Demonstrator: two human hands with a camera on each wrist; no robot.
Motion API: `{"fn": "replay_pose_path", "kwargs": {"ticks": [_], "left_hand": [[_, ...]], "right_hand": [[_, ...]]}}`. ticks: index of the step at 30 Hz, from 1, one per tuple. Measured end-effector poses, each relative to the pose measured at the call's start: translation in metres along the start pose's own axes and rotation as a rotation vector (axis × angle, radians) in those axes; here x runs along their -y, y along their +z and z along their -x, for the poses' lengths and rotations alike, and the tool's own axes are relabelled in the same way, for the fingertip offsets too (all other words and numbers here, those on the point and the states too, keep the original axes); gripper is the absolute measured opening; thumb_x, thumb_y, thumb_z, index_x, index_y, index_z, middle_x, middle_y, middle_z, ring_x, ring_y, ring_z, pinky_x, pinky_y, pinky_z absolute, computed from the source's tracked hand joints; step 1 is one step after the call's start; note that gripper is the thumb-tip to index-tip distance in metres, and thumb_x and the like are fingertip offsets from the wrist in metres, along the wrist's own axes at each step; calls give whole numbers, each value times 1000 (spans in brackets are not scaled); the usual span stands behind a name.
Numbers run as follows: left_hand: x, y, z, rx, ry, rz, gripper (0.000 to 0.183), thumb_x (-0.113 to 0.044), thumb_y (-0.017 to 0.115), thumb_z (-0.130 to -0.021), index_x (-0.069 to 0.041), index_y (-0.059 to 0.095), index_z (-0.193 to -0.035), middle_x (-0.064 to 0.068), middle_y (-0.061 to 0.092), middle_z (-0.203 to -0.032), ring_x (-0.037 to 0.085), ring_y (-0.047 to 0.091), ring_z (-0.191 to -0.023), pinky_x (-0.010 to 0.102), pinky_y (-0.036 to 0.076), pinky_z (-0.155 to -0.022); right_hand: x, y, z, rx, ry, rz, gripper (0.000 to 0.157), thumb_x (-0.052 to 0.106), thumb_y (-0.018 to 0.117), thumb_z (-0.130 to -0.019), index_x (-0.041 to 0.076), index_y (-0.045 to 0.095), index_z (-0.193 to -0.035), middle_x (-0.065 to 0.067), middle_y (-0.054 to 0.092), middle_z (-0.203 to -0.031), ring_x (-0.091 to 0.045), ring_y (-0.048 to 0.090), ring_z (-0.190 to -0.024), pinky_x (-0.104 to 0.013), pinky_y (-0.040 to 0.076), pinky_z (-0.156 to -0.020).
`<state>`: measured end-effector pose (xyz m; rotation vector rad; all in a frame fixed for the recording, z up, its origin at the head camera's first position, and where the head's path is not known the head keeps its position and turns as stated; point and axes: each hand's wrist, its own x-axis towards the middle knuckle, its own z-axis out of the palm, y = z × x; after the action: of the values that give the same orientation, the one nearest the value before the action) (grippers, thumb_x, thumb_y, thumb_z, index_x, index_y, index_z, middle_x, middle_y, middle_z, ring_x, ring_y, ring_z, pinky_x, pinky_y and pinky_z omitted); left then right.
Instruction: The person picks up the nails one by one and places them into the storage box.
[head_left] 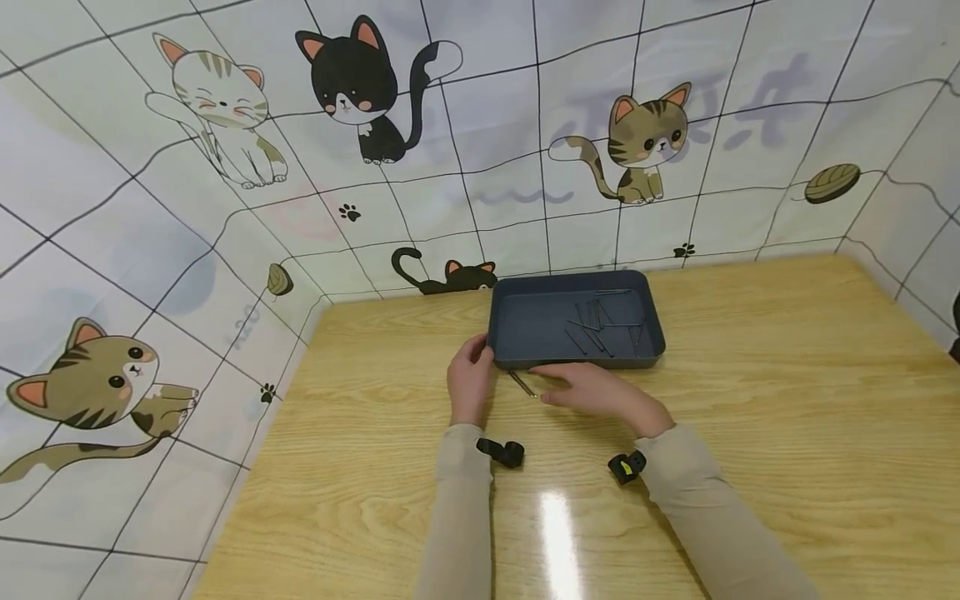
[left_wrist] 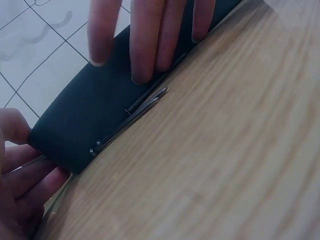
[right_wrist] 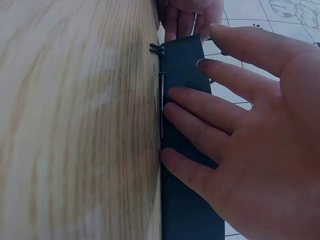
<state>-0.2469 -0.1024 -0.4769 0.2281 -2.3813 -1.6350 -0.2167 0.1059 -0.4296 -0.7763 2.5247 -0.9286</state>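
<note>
A dark blue-grey rectangular tray [head_left: 501, 329] stands on the table with several thin dark nails [head_left: 597, 337] scattered in its right half. My left hand [head_left: 470, 385] holds the tray's near left corner, thumb and fingers about the wall. In front of the near wall lie two nails [left_wrist: 131, 122] side by side on the tabletop. A third nail [right_wrist: 162, 102] lies along the foot of that wall. Fingers extended, my right hand [head_left: 588, 390] is at the near wall; in the right wrist view its fingertips [right_wrist: 175, 155] overlap the wall beside the third nail.
The wooden table [head_left: 360, 467] spreads to both sides of the tray. Behind the tray and at the left rises a wall covering [head_left: 495, 200] with printed cats and grid lines. A small black device [head_left: 504, 452] sits at the left wrist, another [head_left: 626, 467] at the right.
</note>
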Motion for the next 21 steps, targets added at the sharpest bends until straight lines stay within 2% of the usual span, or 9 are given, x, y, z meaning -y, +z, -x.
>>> {"fn": "replay_pose_path", "kwargs": {"ticks": [9,21], "left_hand": [[1,1,0,-7,6,3,30,-26,52,-86,-23,61,-115,-7,61,-108,10,55,-98,34,42,-83],[0,0,0,0,1,-2,30,-26,53,-86,-22,61,-115,-6,61,-108,10,54,-98,34,42,-84]], "right_hand": [[5,2,2,-2,19,54,50,30,53,-89,13,42,-134,-8,44,-133,-29,39,-121,-46,32,-95],[4,3,0,-73,38,100,42,24,56,-88,8,50,-127,-9,52,-123,-28,47,-112,-43,38,-90]]}}
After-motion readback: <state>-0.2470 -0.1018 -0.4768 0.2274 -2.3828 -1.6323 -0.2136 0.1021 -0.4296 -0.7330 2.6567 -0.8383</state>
